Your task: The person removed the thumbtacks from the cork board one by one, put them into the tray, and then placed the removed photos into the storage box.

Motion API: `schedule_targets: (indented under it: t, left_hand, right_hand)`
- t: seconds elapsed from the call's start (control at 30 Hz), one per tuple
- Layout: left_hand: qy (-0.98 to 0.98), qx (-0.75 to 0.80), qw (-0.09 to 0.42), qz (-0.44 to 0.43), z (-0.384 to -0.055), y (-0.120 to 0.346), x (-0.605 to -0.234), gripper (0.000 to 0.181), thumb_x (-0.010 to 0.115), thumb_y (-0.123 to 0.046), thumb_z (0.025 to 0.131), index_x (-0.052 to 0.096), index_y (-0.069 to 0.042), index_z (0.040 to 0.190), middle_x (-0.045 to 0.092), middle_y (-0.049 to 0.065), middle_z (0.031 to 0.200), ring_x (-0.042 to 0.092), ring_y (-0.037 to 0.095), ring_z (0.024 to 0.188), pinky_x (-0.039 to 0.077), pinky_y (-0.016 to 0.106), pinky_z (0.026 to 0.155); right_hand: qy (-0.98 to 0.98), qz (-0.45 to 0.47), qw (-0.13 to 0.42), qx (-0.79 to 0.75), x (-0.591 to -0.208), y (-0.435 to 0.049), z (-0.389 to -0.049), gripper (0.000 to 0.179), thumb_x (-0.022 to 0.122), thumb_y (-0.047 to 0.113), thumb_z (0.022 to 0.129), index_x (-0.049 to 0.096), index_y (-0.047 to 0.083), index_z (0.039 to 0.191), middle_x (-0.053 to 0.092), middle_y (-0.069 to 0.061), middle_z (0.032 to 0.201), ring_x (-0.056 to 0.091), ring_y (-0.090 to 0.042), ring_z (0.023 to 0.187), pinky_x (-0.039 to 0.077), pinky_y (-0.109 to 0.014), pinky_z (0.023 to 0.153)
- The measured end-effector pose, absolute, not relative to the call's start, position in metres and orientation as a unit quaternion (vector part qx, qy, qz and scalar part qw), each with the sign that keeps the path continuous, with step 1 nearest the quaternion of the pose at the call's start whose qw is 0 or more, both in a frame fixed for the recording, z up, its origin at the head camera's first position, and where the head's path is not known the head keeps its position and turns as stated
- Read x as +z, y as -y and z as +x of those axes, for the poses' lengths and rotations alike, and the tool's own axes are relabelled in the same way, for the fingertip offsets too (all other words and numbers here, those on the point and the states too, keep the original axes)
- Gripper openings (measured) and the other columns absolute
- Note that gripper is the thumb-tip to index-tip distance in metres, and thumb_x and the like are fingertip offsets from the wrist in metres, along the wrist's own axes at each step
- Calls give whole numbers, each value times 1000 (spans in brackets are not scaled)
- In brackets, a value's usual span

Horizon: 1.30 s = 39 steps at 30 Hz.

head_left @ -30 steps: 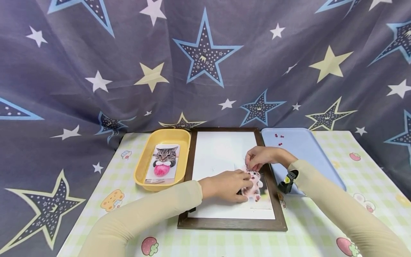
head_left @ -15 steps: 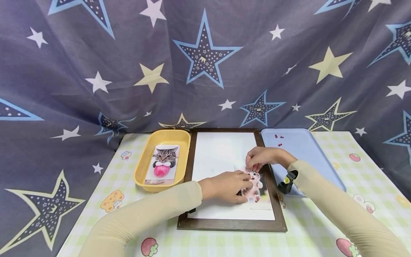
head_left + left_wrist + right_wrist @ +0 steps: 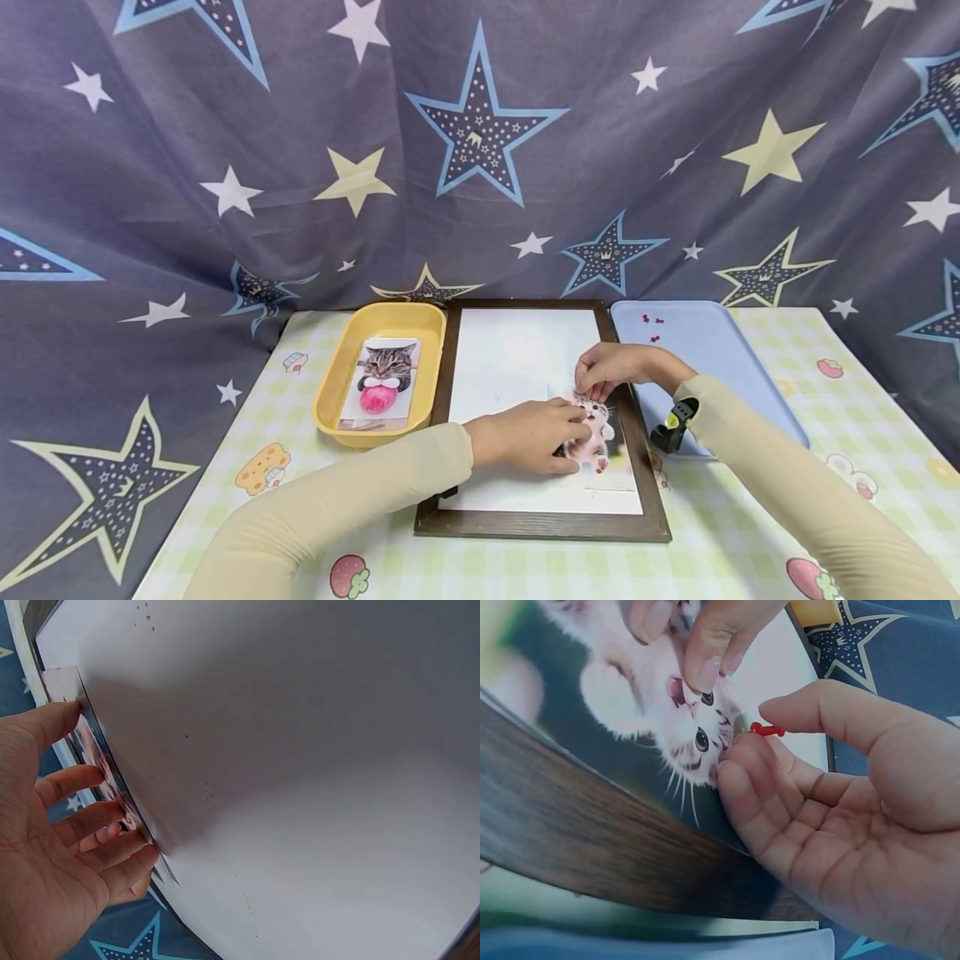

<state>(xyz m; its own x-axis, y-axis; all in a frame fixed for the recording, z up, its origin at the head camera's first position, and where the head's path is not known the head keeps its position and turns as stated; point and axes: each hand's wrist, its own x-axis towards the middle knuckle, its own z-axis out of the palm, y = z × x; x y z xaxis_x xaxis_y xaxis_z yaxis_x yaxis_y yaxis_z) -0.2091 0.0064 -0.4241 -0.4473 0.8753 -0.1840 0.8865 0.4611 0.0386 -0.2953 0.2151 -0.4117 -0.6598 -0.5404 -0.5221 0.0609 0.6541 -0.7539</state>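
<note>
A kitten photo (image 3: 600, 446) lies on the lower right of a white board (image 3: 510, 354) with a dark wooden frame. My left hand (image 3: 531, 437) rests on the photo's left part, its fingertips spread and pressing it down; the left wrist view shows them along the photo's edge. Above the kitten's head, at the photo's top edge, my right hand (image 3: 617, 368) pinches a red push pin (image 3: 768, 730) between thumb and fingers. The pin's tip is hidden behind the fingers. Left fingertips appear beside the kitten's face in the right wrist view.
A yellow basket (image 3: 325, 404) left of the board holds a photo of a tabby cat (image 3: 378, 379). To the right, a blue tray (image 3: 720, 367) bears several red push pins (image 3: 652, 318). A starry curtain (image 3: 300, 125) hangs behind the checked tablecloth (image 3: 420, 575).
</note>
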Motion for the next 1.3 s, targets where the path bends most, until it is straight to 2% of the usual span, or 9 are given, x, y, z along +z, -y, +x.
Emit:
schedule_targets:
  t: [0.6,0.97,1.3]
  left_hand:
    - [-849,-32,93,519,-207,-5,-422,48,57,-49,101,58,-21,140,47,7,157,44,25,146,38,35,121]
    - [-847,-31,89,524,-208,-6,-425,47,57,-49,101,59,-21,139,47,7,157,44,25,146,40,36,119]
    - [-850,-30,94,518,-208,-7,-422,46,58,-48,101,59,-21,138,47,7,156,44,26,145,41,37,119]
  right_hand:
    - [-788,-143,405,-441,-416,-224,-297,13,64,9,96,66,-3,98,67,-4,82,64,-12,76,57,-24,74]
    - [-773,-140,402,-470,-417,-230,-297,17,56,2,99,62,-12,106,69,-5,86,66,-12,77,59,-25,76]
    - [-769,-131,403,-478,-417,-230,-298,17,53,2,102,62,-11,108,69,-4,86,66,-11,76,60,-25,76]
